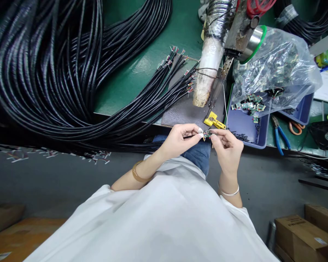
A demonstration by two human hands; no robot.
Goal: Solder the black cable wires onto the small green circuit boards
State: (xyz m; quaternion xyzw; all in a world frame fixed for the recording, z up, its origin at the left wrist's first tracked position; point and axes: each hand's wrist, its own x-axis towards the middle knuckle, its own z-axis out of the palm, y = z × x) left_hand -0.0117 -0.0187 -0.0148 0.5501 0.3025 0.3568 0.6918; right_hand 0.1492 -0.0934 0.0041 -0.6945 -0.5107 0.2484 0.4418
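Close to the table's front edge, my left hand (182,139) pinches the end of a black cable, whose thin coloured wires (204,137) fan out past the fingertips. Facing it, my right hand (227,143) is closed on a small green circuit board (207,134), largely covered by the fingers. The wires and the board meet between the two hands; whether they are joined is too small to tell. Just beyond the fingers lies a yellow clip (214,120), under the tip of a soldering tool (218,85) fixed in a stand.
Black cables (41,72) spread over the left, their stripped ends on a brown board (180,111). A blue tray (264,134) with small circuit boards and a plastic bag (278,69) stand right. Blue-handled pliers (279,136) lie beside it. A wrapped white tube (205,78) overhangs the board.
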